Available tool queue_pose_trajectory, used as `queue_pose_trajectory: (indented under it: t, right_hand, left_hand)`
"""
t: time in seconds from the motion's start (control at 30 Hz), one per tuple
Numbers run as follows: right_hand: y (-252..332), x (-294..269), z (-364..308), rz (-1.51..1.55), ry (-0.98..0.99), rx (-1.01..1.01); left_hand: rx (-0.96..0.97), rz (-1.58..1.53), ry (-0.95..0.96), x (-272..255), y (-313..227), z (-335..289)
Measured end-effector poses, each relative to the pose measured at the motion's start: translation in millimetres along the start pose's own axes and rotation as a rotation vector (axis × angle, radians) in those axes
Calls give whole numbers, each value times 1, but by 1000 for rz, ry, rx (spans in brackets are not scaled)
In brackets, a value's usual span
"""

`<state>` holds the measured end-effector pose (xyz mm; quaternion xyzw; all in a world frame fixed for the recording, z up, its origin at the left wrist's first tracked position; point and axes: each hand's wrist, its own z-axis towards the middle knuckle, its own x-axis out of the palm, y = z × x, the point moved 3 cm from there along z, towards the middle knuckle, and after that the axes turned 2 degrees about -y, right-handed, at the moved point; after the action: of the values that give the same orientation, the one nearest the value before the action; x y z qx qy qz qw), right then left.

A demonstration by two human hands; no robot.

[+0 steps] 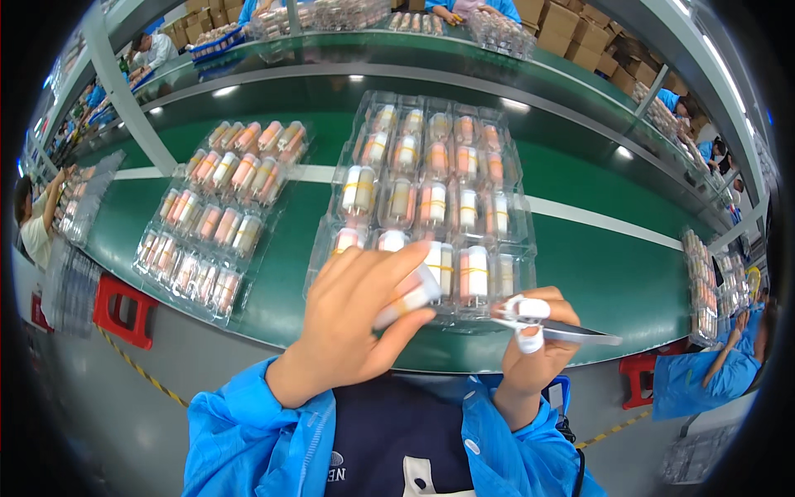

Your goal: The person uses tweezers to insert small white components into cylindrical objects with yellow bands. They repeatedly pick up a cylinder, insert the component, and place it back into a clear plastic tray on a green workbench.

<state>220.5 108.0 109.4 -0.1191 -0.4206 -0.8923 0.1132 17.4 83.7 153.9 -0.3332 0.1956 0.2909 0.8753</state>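
Observation:
Raised over the near edge of a clear plastic tray [525, 224], my left hand [352, 311] closes its fingers round a bundle of white-ended, pinkish cylinders [407, 296], slightly blurred. My right hand [538, 335], with white wraps on its fingers, grips a narrow flat metal tool [580, 334] beside the tray's near right corner; its exact kind I cannot make out. Rows of similar cylinders [474, 273], many bound with yellow bands, fill the tray's pockets. My left hand hides part of the nearest row.
A second clear tray of cylinders [228, 224] lies to the left on the green conveyor belt [580, 273]. More filled trays [704, 286] are at far right. Red stools [124, 311] stand below the belt. Metal posts [124, 91] rise beyond; co-workers in blue [712, 373] sit around.

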Motion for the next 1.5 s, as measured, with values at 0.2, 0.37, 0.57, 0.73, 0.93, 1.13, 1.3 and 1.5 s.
queue_pose_trajectory:
  t: [0.2,0.37,0.57,0.73,0.93,1.13,1.3,1.5]
  right_hand:
    - [-12,-52,9,-25,-320,-82]
    - [-11,-79,-5,-68,-351,-46]
    - [-18,-90,-11,-63,-365,-25]
    - [-30,-73,-5,-5,-289,-10]
    - [-30,-74,-4,-56,-364,-45]
    - [-28,-77,-7,-82,-362,-53]
    - [-37,-72,-6,-41,-407,34]
    - [-33,-69,-5,-38,-381,10]
  left_hand:
    - [-62,-111,176,78,-21,46]
    - [-22,316,197,137,-19,62]
    - [52,307,180,149,-22,44]
    - [49,304,138,162,-16,40]
    - [26,312,104,159,-19,49]
    - [118,341,99,142,-27,36]
    - [143,378,217,148,-22,17]
    - [240,410,208,151,-20,13]
